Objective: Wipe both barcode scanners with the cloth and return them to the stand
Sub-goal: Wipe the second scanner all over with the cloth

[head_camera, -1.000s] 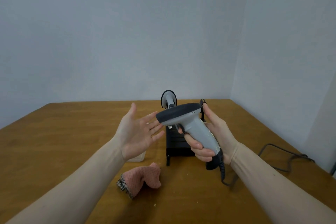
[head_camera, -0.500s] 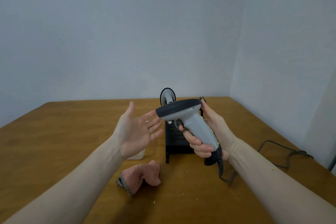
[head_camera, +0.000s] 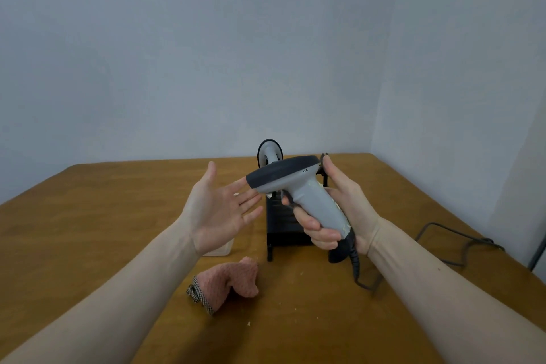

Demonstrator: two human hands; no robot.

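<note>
While right hand [head_camera: 339,210] grips scanner [head_camera: 298,189], left hand [head_camera: 220,210] spreads palm-up.

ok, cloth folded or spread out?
Neither: the pink cloth lies crumpled in a loose heap on the table, checkered edge showing, no hand on it.

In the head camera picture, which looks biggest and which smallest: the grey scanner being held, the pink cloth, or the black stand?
1. Held scanner, though being nearest the camera enlarges it.
2. Black stand and pink cloth: too close to rank, since the hand and scanner hide much of the stand.
</note>
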